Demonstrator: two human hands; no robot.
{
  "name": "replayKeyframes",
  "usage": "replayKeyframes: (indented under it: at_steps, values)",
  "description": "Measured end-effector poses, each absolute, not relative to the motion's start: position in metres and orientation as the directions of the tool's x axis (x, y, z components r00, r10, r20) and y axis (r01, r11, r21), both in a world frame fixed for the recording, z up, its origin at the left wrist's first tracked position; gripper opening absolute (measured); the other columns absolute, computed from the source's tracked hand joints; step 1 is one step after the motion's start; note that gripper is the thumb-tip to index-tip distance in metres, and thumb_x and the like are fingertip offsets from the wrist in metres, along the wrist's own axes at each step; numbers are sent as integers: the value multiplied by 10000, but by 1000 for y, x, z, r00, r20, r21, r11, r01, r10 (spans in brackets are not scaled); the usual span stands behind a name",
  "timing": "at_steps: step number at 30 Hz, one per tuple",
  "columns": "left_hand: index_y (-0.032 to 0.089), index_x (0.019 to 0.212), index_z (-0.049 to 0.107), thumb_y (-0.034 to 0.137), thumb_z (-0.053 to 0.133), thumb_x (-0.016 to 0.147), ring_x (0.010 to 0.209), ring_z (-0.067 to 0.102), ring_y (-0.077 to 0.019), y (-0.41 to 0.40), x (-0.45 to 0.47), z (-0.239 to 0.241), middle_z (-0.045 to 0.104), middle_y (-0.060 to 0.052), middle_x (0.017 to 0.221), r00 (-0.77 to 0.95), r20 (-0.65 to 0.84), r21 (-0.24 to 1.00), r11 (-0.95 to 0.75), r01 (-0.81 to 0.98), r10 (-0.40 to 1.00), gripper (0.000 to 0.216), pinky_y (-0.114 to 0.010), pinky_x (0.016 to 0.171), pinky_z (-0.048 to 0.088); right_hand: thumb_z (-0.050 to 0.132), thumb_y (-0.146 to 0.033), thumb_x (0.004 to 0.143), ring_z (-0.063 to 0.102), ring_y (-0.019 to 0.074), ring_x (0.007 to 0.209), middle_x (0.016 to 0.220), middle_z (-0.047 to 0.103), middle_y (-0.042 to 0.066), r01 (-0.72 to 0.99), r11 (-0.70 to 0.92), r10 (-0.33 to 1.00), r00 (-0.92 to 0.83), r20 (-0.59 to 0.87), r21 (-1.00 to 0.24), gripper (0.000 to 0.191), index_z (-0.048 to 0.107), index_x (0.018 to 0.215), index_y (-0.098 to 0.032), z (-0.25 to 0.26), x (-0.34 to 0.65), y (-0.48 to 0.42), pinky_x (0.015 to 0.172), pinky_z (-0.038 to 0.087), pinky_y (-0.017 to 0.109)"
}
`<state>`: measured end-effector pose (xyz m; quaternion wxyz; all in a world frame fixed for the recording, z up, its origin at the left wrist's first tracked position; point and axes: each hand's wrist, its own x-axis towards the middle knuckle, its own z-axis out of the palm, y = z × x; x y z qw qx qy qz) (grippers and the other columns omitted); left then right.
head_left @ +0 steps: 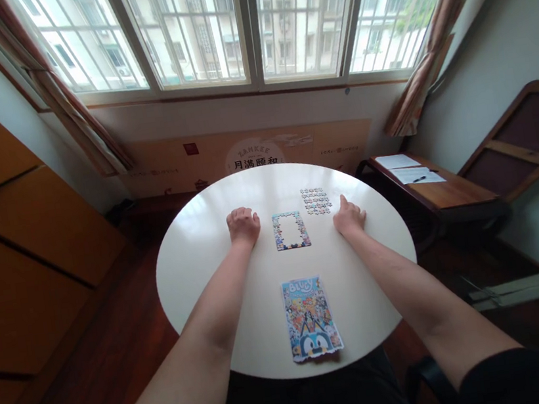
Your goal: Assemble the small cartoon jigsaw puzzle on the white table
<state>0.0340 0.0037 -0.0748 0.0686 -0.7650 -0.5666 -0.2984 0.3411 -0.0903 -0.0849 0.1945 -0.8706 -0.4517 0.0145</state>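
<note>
- On the tabletop, which step's running?
- Probably pre-fill: puzzle frame is sitting near centre, loose pieces lying beyond, rightward. Next move's likely calling for picking one.
- Grip?
- Left hand is resting near the frame, right hand just beside the pieces. Both curling loosely, palms hidden; can't tell if holding anything.

Glossy smooth tabletop, papery printed sheet with rough edge, cloth curtains, wooden desk
</note>
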Motion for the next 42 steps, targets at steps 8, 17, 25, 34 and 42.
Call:
replayKeyframes:
  at_steps: [8,17,25,34,42]
  values:
    - [171,1035,712,263,484,911,1108,560,-339,2,33,-73,699,-160,1111,176,521,230,-335,914,835,276,-479,1011,364,384,-146,901,452,289,1329,1424,538,162,776,-523,790,597,143,-352,678,302,1572,-199,-87,341,-87,1125,260,533]
    - [176,1020,717,261,483,909,1109,567,-340,2,33,-74,706,-166,1094,175,513,234,-334,913,840,272,-480,1001,371,394,-149,896,446,287,1337,1419,538,167,774,-522,789,598,141,-359,687,302,1575,-194,-87,341,-87,1134,249,540]
    - [170,995,725,268,476,911,1083,573,-335,1,32,-71,709,-169,1073,176,503,231,-328,916,846,280,-478,979,382,374,-152,921,455,289,1328,1413,540,171,779,-517,793,592,143,-355,657,301,1573,-193,-86,340,-88,1137,245,542]
    - [174,975,727,260,480,907,1088,569,-342,-1,32,-72,710,-171,1050,177,500,247,-336,909,848,270,-485,979,381,369,-146,910,449,293,1341,1436,535,160,778,-518,791,594,147,-356,663,310,1568,-197,-87,340,-88,1145,235,550]
    - [182,932,727,239,507,885,1082,575,-351,0,31,-71,714,-171,1028,154,496,331,-350,876,855,232,-503,983,398,359,-139,912,463,297,1322,1420,548,158,781,-512,791,591,159,-357,645,347,1554,-197,-86,339,-89,1136,248,553]
